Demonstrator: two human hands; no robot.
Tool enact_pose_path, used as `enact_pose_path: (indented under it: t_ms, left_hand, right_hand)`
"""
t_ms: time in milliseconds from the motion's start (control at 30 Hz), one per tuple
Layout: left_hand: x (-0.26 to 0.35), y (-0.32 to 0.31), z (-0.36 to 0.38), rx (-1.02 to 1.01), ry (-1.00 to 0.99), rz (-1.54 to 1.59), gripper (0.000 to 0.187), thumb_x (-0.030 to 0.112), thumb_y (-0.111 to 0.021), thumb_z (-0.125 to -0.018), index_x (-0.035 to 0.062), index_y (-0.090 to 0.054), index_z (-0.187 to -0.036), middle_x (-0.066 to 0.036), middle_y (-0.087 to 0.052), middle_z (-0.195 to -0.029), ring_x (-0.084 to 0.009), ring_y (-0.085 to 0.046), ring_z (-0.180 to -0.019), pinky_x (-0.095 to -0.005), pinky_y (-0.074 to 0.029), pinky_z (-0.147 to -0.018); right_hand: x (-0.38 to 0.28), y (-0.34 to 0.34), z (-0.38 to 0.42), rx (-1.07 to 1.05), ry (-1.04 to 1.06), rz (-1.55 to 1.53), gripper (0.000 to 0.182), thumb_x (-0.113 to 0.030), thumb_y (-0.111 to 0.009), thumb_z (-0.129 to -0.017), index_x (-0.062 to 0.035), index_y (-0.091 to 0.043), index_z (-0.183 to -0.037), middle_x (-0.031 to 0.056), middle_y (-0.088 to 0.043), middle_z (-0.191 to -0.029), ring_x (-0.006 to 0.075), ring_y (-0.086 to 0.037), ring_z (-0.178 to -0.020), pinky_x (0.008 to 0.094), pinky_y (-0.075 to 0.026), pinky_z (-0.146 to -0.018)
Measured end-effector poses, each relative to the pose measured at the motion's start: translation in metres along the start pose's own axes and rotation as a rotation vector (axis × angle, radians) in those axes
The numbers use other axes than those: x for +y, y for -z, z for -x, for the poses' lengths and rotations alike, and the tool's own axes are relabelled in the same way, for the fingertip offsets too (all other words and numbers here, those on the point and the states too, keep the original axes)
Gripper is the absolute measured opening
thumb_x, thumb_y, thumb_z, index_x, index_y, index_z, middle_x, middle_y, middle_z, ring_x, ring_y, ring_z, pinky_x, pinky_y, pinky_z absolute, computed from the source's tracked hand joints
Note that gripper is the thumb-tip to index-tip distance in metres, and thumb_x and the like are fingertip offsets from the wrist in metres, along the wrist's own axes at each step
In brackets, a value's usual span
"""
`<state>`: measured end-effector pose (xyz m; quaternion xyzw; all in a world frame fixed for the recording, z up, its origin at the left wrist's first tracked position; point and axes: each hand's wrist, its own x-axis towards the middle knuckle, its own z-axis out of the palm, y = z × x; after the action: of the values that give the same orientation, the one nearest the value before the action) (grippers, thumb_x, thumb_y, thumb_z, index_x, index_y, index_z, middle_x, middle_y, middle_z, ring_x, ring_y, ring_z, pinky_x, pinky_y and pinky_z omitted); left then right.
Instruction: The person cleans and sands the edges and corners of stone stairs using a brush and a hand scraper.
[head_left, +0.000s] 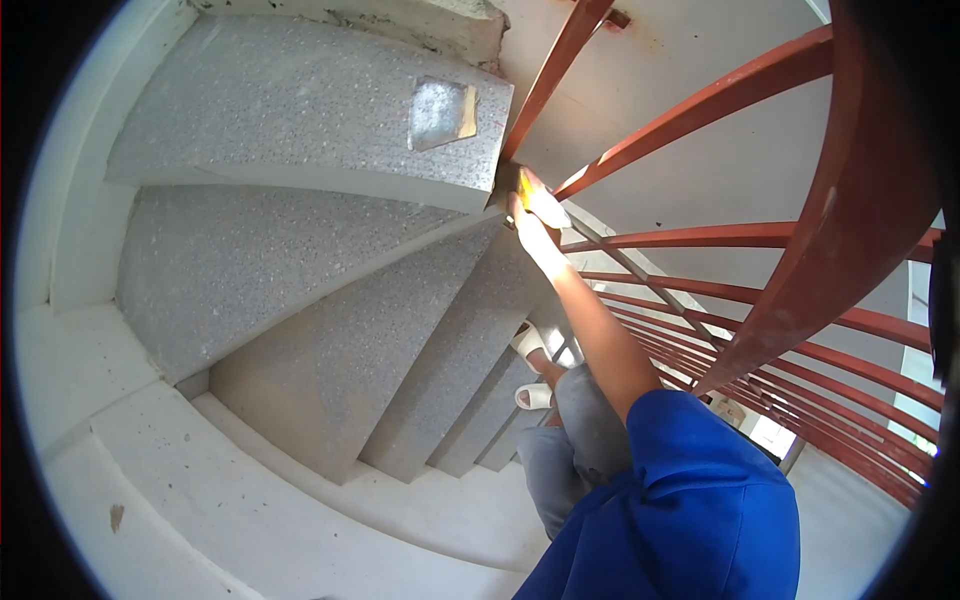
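My right hand [541, 212] reaches to the inner edge of the stairs, beside the foot of a red railing bar [553, 80]. Bright light washes out much of the hand. Its fingers look closed around a small yellow thing [525, 187], whose kind I cannot make out. Close by, on the upper grey speckled step [300, 95], lies a flat, shiny, roughly square piece [436, 113] with a tan strip along its right side. My left hand is out of view.
Wedge-shaped steps [340, 350] wind down to the lower middle, where my feet in white slippers [534, 397] stand. Red railing bars [700, 238] and a broad red handrail [800, 270] run along the right. A white curved ledge [240, 490] borders the left.
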<state>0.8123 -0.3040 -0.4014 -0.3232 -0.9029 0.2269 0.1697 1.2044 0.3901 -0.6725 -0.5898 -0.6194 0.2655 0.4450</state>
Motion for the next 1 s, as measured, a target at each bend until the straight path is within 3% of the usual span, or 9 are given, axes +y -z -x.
enact_pose_path:
  t_ms: [33,100,200,333,467,567,800,900,1000]
  left_hand:
    - [0.003,0.002,-0.001,0.001,-0.01,-0.007,0.075,0.038,-0.06,-0.081,-0.0126,-0.038,-0.131,-0.031,-0.048,-0.126,-0.0468,-0.047,-0.117,-0.0548,-0.041,-0.097]
    - [0.007,0.006,-0.007,-0.08,0.064,0.001,0.074,0.038,-0.064,-0.083,-0.0119,-0.038,-0.131,-0.029,-0.045,-0.129,-0.0437,-0.045,-0.12,-0.0522,-0.04,-0.099]
    - [-0.02,-0.019,0.012,0.015,0.073,0.108,0.069,0.016,-0.06,-0.08,-0.0047,-0.034,-0.14,-0.028,-0.041,-0.138,-0.0433,-0.041,-0.126,-0.0483,-0.034,-0.106]
    - [-0.017,-0.021,0.006,0.003,0.129,0.159,0.07,0.015,-0.06,-0.079,-0.0047,-0.033,-0.14,-0.027,-0.041,-0.139,-0.0425,-0.041,-0.127,-0.0466,-0.033,-0.107]
    - [-0.017,-0.019,0.006,-0.015,0.148,0.149,0.068,0.012,-0.059,-0.079,-0.0041,-0.034,-0.14,-0.026,-0.041,-0.14,-0.0412,-0.04,-0.128,-0.0463,-0.033,-0.107]
    - [-0.022,-0.026,0.008,0.024,0.12,0.174,0.067,0.009,-0.059,-0.08,-0.0034,-0.034,-0.14,-0.024,-0.04,-0.141,-0.0404,-0.04,-0.129,-0.0461,-0.033,-0.108]
    - [-0.023,-0.03,0.006,0.007,0.139,0.189,0.068,0.008,-0.06,-0.079,-0.0026,-0.034,-0.141,-0.024,-0.041,-0.14,-0.0393,-0.04,-0.13,-0.046,-0.033,-0.108]
    - [-0.023,-0.031,0.009,0.04,0.106,0.205,0.068,0.007,-0.06,-0.078,-0.002,-0.035,-0.14,-0.023,-0.042,-0.14,-0.0386,-0.04,-0.13,-0.0455,-0.032,-0.108]
    - [-0.017,-0.024,0.006,0.014,0.157,0.192,0.068,0.007,-0.062,-0.077,-0.0015,-0.036,-0.14,-0.022,-0.043,-0.139,-0.0377,-0.04,-0.13,-0.0452,-0.032,-0.108]
  right_hand:
    - [0.017,-0.003,0.003,-0.145,-0.056,-0.042,0.045,-0.018,-0.062,-0.084,-0.0098,-0.055,-0.127,0.0171,-0.063,-0.104,0.0309,-0.062,-0.097,0.0372,-0.049,-0.085]
    - [-0.005,0.01,-0.014,-0.418,0.067,0.511,0.037,-0.018,-0.061,-0.083,-0.007,-0.057,-0.119,0.0182,-0.062,-0.092,0.0296,-0.064,-0.087,0.0396,-0.05,-0.077]
    - [-0.003,0.001,-0.005,-0.206,-0.276,0.056,0.022,-0.015,-0.059,-0.082,0.0007,-0.06,-0.097,0.0173,-0.058,-0.075,0.0327,-0.062,-0.073,0.0434,-0.051,-0.067]
    - [0.033,-0.014,0.055,-0.469,0.146,0.538,0.019,-0.018,-0.056,-0.089,0.0002,-0.06,-0.093,0.0125,-0.058,-0.077,0.0256,-0.06,-0.07,0.0392,-0.05,-0.066]
    - [0.007,-0.003,0.121,-0.511,0.042,0.09,0.027,-0.019,-0.062,-0.085,-0.0042,-0.061,-0.108,0.0139,-0.06,-0.1,0.0305,-0.061,-0.076,0.0403,-0.051,-0.069]
    - [-0.044,-0.003,0.132,-0.707,0.349,0.192,0.032,-0.009,-0.06,-0.085,-0.0102,-0.061,-0.117,0.0097,-0.061,-0.104,0.0277,-0.061,-0.091,0.0367,-0.053,-0.07]
    - [-0.101,-0.09,0.061,-0.639,0.842,0.208,0.043,-0.004,-0.057,-0.078,-0.0117,-0.061,-0.12,0.0108,-0.06,-0.112,0.0299,-0.057,-0.104,0.0397,-0.048,-0.085]
    - [-0.095,-0.127,0.022,-0.717,0.803,0.203,0.049,-0.002,-0.057,-0.077,-0.0118,-0.06,-0.125,0.0149,-0.058,-0.124,0.0356,-0.054,-0.113,0.0409,-0.045,-0.093]
    - [-0.092,-0.122,0.017,-0.764,0.744,0.435,0.04,-0.007,-0.063,-0.074,-0.0073,-0.064,-0.114,0.0175,-0.063,-0.112,0.0375,-0.063,-0.094,0.0436,-0.051,-0.079]
